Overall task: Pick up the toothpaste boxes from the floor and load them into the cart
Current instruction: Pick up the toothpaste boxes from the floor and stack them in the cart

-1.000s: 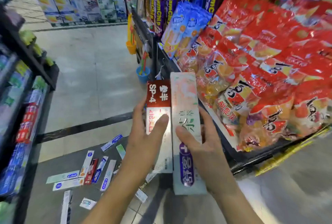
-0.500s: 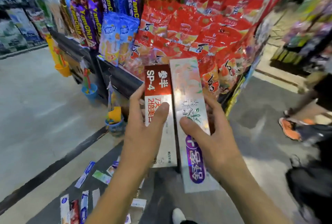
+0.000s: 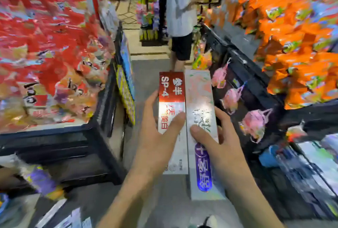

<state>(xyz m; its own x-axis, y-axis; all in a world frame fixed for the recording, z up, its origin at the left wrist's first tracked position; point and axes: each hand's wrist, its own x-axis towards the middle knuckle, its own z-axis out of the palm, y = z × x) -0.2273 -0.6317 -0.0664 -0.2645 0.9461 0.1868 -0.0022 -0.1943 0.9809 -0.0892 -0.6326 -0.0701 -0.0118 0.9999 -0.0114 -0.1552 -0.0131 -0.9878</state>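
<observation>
My left hand (image 3: 157, 140) grips a red-and-white toothpaste box (image 3: 171, 90) marked SP-4, thumb across its face. Beside it, my right hand (image 3: 219, 147) holds a longer pale box (image 3: 199, 88) with a purple label, thumb on top and fingers round its right edge. Both boxes are held upright side by side at chest height, touching along their long edges. No cart is visible. A few boxes (image 3: 54, 213) lie blurred on the floor at the bottom left.
A black rack (image 3: 102, 118) of red snack bags stands on my left, another rack (image 3: 256, 85) with orange bags and hanging pink nets on my right. A narrow grey aisle runs between them. A person (image 3: 180, 17) in a pale shirt stands ahead in it.
The view has swung right, away from the boxes on the floor, into the aisle between two snack racks. Both hands keep the same hold on the two boxes.
</observation>
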